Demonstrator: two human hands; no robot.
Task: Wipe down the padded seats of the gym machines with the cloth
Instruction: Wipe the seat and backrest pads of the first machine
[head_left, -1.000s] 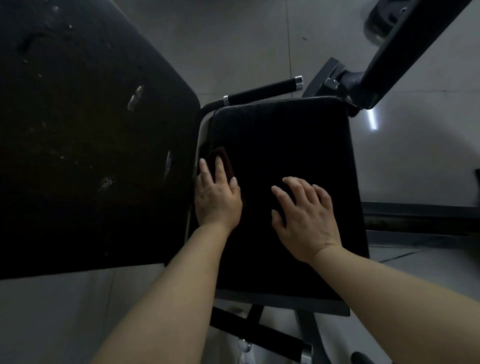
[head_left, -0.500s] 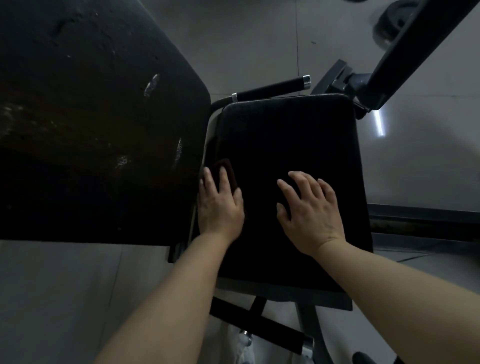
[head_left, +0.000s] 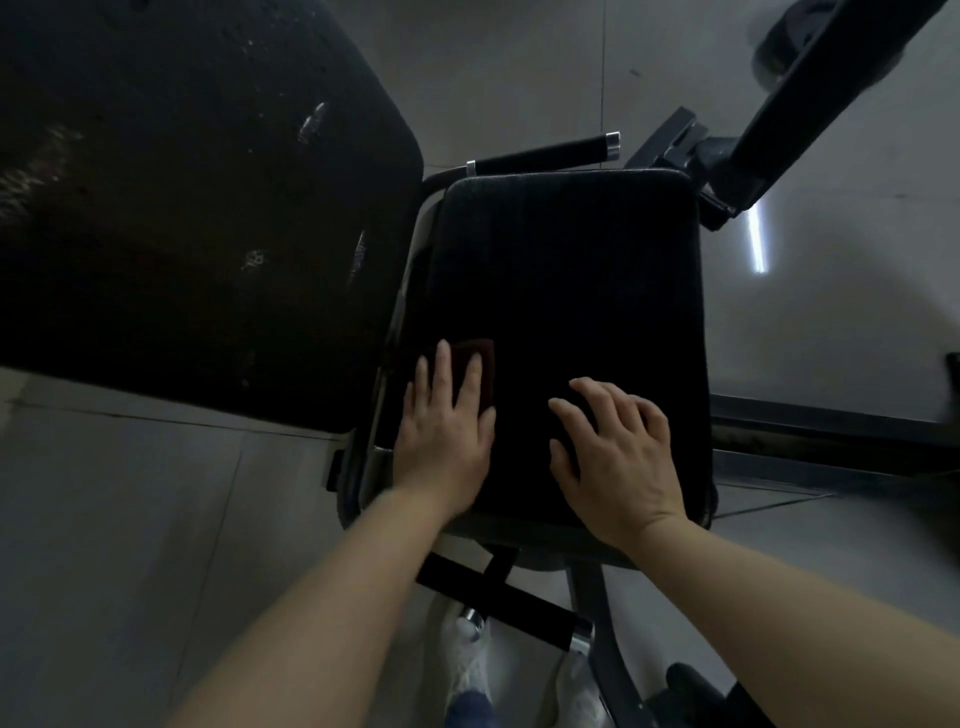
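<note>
Big black back pad (head_left: 197, 208) fills the upper left of the frame, crowding the seat's left edge. Black grip handle (head_left: 545, 154) sits just past the seat's far edge; a dark frame arm (head_left: 810, 93) runs off upper right. Grey floor (head_left: 130, 519) open lower left & right. Seat pad (head_left: 571, 291) at centre, mostly bare. Left hand (head_left: 441, 441), fingers straight & slightly spread, presses the dark red cloth (head_left: 475, 364) onto the seat's left side. Right hand (head_left: 618, 457), fingers spread, rests flat on the seat nearby.
</note>
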